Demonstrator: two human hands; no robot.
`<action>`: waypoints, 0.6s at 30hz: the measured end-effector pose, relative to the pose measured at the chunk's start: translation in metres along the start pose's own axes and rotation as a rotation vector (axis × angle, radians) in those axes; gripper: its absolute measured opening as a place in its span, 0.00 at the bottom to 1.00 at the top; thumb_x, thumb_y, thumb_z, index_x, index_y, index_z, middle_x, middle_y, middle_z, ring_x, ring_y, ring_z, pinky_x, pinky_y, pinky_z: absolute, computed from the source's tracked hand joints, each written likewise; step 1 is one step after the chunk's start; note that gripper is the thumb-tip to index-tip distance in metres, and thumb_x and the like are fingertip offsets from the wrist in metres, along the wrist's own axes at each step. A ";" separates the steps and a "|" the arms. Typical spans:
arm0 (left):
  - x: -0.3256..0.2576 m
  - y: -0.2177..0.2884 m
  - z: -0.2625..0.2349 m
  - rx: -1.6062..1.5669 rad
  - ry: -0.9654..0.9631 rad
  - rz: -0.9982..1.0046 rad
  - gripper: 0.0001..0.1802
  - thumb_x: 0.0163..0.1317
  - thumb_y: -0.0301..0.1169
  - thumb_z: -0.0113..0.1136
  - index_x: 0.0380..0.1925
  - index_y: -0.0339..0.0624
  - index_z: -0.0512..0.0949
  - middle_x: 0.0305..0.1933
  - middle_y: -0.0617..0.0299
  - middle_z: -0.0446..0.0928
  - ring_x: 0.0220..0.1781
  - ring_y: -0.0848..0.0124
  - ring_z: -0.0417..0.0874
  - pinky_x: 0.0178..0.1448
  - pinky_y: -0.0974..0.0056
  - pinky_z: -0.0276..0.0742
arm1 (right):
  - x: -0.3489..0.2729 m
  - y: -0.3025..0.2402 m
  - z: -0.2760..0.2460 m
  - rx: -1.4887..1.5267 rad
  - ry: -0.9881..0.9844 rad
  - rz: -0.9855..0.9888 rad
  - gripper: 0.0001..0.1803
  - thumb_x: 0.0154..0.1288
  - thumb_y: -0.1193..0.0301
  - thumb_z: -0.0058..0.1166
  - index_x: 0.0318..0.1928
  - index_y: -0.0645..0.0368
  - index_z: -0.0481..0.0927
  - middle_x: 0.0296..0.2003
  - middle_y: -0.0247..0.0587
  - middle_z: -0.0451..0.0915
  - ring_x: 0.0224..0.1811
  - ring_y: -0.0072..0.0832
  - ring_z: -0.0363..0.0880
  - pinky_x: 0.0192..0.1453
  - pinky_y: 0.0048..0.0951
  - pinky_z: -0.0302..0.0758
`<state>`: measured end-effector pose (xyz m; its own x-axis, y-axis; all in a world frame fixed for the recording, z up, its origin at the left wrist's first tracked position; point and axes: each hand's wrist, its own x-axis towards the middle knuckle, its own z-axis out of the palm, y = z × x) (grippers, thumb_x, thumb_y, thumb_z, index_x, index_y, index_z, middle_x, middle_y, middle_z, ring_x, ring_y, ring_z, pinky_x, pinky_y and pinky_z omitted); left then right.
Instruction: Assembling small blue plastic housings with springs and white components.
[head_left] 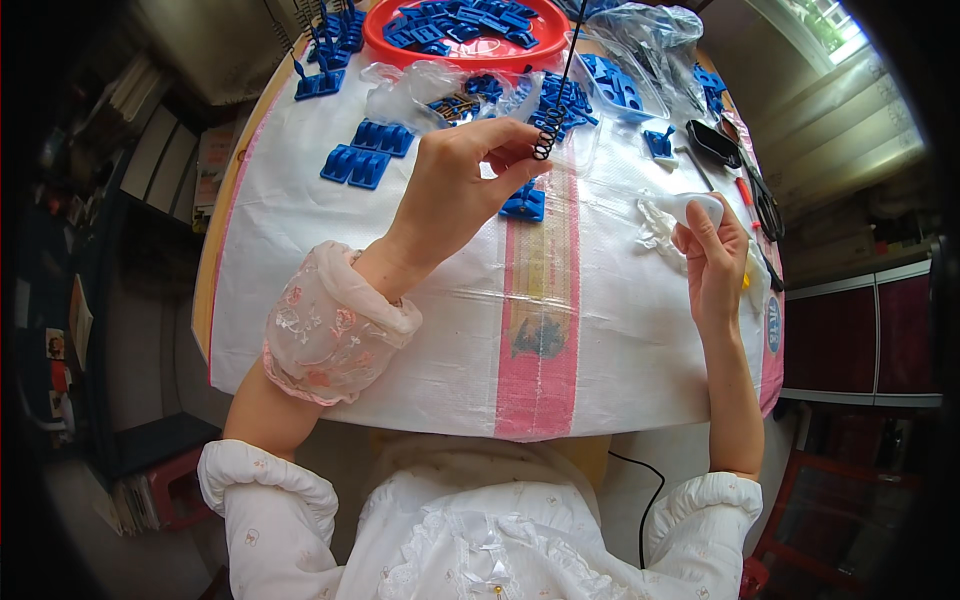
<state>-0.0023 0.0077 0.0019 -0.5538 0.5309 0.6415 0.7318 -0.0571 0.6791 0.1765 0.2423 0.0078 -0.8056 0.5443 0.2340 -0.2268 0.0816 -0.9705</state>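
In my left hand (468,172) a black coil spring (548,134) is pinched between thumb and fingertips. From its coils a long straight black wire rises past the top edge. Just below that hand sits a blue plastic part (524,204) on the table, partly hidden by the fingers. My right hand (716,252) is closed around a smooth white rounded object (694,208), whose kind I cannot make out. Beside it lies a crumpled white tissue (658,228). Two blue ridged blocks (356,166) rest to the left of my left hand.
A red round tray (470,58) heaped with blue parts stands at the back. Near it are clear plastic bags (405,98) and a clear box (652,112) of blue parts. Blue parts with upright springs (320,84) are far left. A black tray (712,144) and tools lie right.
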 end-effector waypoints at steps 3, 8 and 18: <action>0.000 0.000 0.001 0.000 0.000 0.001 0.13 0.59 0.25 0.73 0.43 0.34 0.85 0.36 0.55 0.88 0.35 0.70 0.89 0.42 0.68 0.85 | 0.000 0.000 0.000 -0.003 -0.012 -0.003 0.10 0.72 0.65 0.64 0.42 0.58 0.80 0.32 0.30 0.79 0.29 0.13 0.69 0.36 0.18 0.66; 0.000 0.000 0.000 0.007 0.004 0.003 0.13 0.59 0.25 0.74 0.43 0.34 0.85 0.36 0.55 0.89 0.35 0.70 0.89 0.42 0.68 0.85 | 0.000 0.000 -0.001 -0.006 -0.010 0.000 0.10 0.72 0.65 0.64 0.42 0.58 0.80 0.32 0.29 0.79 0.30 0.12 0.70 0.37 0.18 0.66; 0.000 -0.001 0.000 0.015 0.002 0.000 0.13 0.59 0.26 0.74 0.43 0.34 0.86 0.37 0.54 0.89 0.35 0.70 0.90 0.42 0.67 0.85 | 0.001 0.001 -0.004 0.003 -0.040 0.000 0.10 0.73 0.65 0.63 0.42 0.58 0.80 0.32 0.29 0.79 0.30 0.12 0.70 0.36 0.17 0.67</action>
<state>-0.0032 0.0080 0.0015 -0.5543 0.5292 0.6424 0.7377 -0.0449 0.6736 0.1778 0.2459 0.0068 -0.8266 0.5107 0.2364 -0.2285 0.0794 -0.9703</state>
